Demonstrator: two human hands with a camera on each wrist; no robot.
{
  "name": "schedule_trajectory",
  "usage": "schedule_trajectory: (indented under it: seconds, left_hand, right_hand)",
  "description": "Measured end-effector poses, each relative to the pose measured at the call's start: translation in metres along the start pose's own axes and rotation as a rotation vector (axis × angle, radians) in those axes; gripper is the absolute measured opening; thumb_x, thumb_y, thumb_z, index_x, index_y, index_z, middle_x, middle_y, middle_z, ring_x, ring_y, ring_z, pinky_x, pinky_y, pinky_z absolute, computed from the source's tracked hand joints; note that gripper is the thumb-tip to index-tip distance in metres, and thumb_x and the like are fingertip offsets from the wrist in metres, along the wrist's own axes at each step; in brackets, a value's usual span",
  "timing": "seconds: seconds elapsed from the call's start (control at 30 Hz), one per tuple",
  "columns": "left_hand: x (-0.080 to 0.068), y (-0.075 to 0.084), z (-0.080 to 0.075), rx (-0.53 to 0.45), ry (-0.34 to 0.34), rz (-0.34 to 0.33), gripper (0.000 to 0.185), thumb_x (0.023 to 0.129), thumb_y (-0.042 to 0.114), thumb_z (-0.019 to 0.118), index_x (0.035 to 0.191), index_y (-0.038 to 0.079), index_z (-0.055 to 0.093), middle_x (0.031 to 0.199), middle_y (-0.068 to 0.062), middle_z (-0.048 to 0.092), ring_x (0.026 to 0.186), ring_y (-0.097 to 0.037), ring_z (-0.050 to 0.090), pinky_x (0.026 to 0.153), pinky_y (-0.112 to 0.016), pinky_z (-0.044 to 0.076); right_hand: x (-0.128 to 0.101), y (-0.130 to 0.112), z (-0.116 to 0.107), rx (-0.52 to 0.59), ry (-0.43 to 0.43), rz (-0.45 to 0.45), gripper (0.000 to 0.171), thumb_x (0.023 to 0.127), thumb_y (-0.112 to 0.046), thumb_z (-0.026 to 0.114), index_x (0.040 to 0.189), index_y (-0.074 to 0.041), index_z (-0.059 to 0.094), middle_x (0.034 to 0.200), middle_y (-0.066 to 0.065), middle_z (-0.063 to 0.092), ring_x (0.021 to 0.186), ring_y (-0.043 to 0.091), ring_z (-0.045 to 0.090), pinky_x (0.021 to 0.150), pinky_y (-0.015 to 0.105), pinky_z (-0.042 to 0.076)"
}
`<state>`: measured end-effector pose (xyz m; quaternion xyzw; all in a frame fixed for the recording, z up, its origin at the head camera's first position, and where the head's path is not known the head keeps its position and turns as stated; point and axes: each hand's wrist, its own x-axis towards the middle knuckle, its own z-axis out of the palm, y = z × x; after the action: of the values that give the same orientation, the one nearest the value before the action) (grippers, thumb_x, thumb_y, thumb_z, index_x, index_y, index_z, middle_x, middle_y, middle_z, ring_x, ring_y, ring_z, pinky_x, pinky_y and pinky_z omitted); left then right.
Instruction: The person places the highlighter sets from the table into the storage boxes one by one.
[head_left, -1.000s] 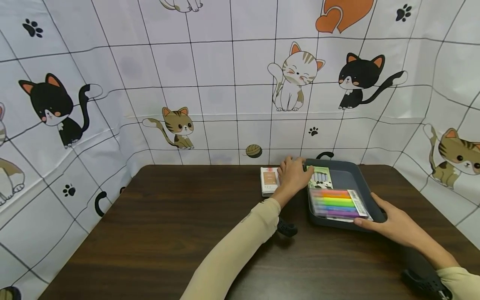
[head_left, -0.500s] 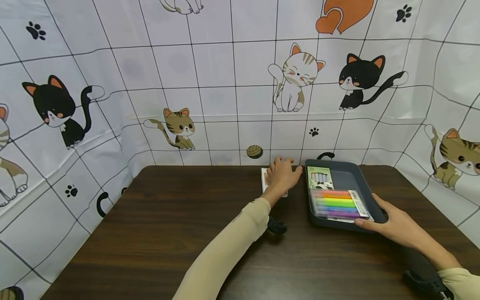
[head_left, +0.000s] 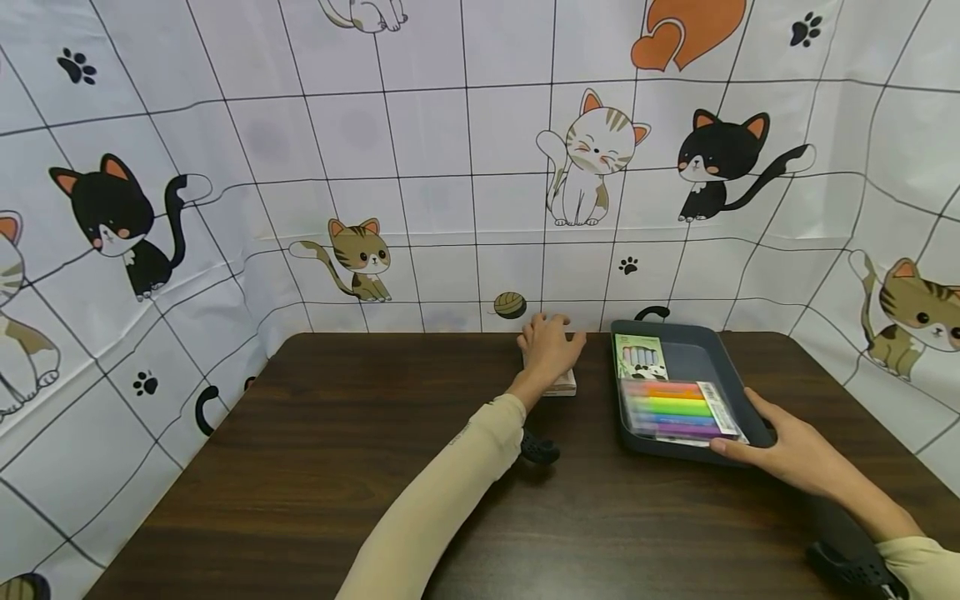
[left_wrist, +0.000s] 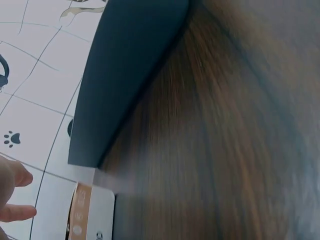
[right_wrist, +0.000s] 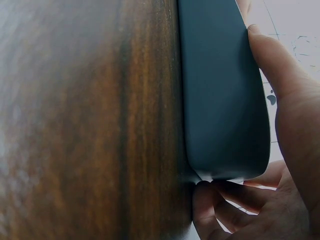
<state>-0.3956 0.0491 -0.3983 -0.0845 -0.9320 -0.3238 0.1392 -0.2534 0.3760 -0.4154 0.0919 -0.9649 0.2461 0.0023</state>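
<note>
My left hand (head_left: 550, 350) hovers over a small white-and-brown box (head_left: 561, 387), hiding most of it in the head view. In the left wrist view its fingers (left_wrist: 17, 212) are spread, apart from the box (left_wrist: 100, 215). My right hand (head_left: 798, 450) grips the near right corner of a dark grey tray (head_left: 693, 352); the thumb lies at the rim and the other fingers curl against the side in the right wrist view. Inside the tray are a clear pack of rainbow-coloured pens or markers (head_left: 667, 407) and a green panda-print pack (head_left: 639, 357) of pale sticks.
The dark wooden table (head_left: 315, 467) runs back to a white cloth wall (head_left: 427, 200) printed with cats and grid lines. A narrow strip of tabletop separates the box from the tray's left side.
My left hand has moved left from the tray's left edge to above the small box. My right hand and the tray have stayed in place.
</note>
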Motion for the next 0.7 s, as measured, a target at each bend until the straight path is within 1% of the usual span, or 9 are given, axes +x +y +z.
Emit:
schedule_trajectory:
  seconds: [0.27, 0.5, 0.7]
  left_hand:
    - [0.004, -0.01, -0.009, -0.013, 0.003, -0.04, 0.045, 0.102, 0.043, 0.056, 0.135, 0.014, 0.065, 0.149, -0.017, 0.044, 0.127, -0.037, 0.038, 0.098, -0.049, 0.031]
    - [0.001, -0.018, -0.012, -0.024, -0.012, -0.015, 0.048, 0.102, 0.043, 0.055, 0.137, 0.01, 0.063, 0.151, -0.019, 0.042, 0.132, -0.039, 0.037, 0.102, -0.053, 0.028]
    - [0.0, -0.028, -0.013, -0.016, -0.011, -0.01, 0.048, 0.102, 0.041, 0.056, 0.137, 0.009, 0.063, 0.151, -0.021, 0.041, 0.131, -0.041, 0.036, 0.102, -0.053, 0.028]
  right_hand:
    - [0.001, 0.001, 0.001, 0.007, 0.003, -0.003, 0.111, 0.09, -0.053, 0.071, 0.157, 0.012, 0.009, 0.144, 0.049, 0.03, 0.124, 0.066, 0.038, 0.089, 0.074, 0.038]
    - [0.0, 0.001, 0.001, 0.006, 0.004, -0.006, 0.111, 0.091, -0.052, 0.071, 0.157, 0.012, 0.009, 0.144, 0.049, 0.03, 0.125, 0.066, 0.037, 0.089, 0.074, 0.037]
    - [0.0, 0.001, 0.001, 0.001, 0.005, -0.007, 0.111, 0.09, -0.053, 0.071, 0.157, 0.012, 0.009, 0.144, 0.049, 0.03, 0.124, 0.066, 0.037, 0.089, 0.074, 0.037]
